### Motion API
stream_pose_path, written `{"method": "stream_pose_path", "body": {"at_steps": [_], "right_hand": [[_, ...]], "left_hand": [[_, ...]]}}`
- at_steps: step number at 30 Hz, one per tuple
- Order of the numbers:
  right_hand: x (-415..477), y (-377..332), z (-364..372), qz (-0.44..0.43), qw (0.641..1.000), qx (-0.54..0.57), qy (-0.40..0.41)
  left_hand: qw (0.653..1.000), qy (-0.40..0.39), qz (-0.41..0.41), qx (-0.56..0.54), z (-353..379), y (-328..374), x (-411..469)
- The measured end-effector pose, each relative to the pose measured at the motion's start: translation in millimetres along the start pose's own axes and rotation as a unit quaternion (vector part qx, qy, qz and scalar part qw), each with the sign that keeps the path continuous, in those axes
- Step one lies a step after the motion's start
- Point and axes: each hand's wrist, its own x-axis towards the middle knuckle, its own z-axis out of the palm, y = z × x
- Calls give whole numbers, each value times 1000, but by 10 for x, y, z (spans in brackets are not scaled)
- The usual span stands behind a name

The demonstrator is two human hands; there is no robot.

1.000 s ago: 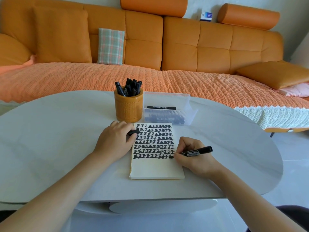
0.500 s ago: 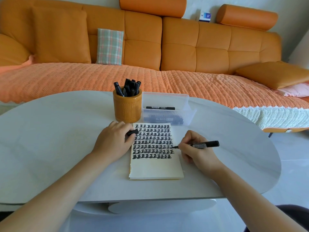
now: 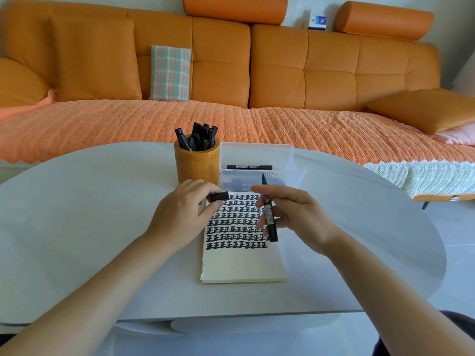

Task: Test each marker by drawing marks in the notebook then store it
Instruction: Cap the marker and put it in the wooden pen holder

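Marker point(image 3: 270, 217) in right grip point(image 3: 302, 217), tip forward

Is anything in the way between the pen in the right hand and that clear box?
Nothing visible does. The uncapped black marker in the right hand is over the marked paper notebook, just before the open-topped clear plastic box. Its black cap is in the left hand's grip.

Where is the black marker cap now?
Head view: the left hand pinches the black cap over the cream notebook's top-left corner, near the orange cup.
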Motion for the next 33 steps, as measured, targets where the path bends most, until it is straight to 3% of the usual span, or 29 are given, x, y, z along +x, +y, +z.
{"method": "stream_pose_path", "body": {"at_steps": [2, 4, 6, 9, 19, 33], "right_hand": [[35, 5, 25, -2, 999, -49, 2], [63, 34, 40, -32, 984, -172, 19], [94, 92, 36, -44, 943, -326, 46], [108, 160, 55, -96, 899, -416, 100], [124, 230, 95, -180, 871, -448, 91], [116, 229, 166, -212, 866, -449, 51]], "left_hand": [[1000, -3, 5, -9, 0, 25, 16], [1000, -7, 5, -18, 1, 46, 26], [1000, -11, 3, -24, 2, 58, 30], [1000, -10, -3, -24, 12, 44, 35], [998, -42, 6, -37, 34, 22, 47], [994, -90, 9, -57, 5, 74, 42]]}}
